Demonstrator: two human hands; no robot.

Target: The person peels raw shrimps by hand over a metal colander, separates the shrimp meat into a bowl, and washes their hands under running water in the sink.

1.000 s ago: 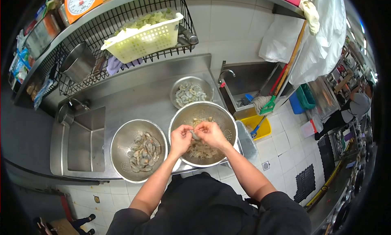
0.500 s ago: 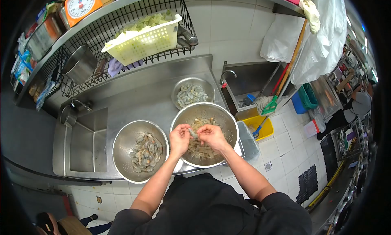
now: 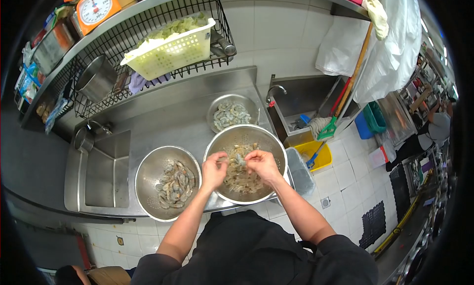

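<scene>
Both hands are over the right steel colander point(image 3: 280, 152), which holds shrimp shells point(image 3: 242, 182). My left hand point(image 3: 215, 170) is over its left side, fingers curled and slightly blurred; whether it holds anything is unclear. My right hand point(image 3: 262, 165) has its fingertips pinched, and a greyish shrimp point(image 3: 240, 159) shows just left of them, perhaps in the pinch. Unpeeled shrimp point(image 3: 176, 185) lie in the left colander point(image 3: 146, 172). Behind the right colander, a smaller steel bowl point(image 3: 213, 106) contains pale peeled shrimp point(image 3: 231, 114).
A sink point(image 3: 106, 171) is at the left of the steel counter point(image 3: 163, 122). Above hangs a wire rack with a basket of cut greens point(image 3: 170, 50). Mop handles and a yellow bucket point(image 3: 323, 154) stand right. Another person point(image 3: 106, 275) is at the lower left.
My hands were together around a shrimp and have moved apart, my left hand leftward, my right hand slightly rightward. The person at the lower left has shifted toward the bottom edge.
</scene>
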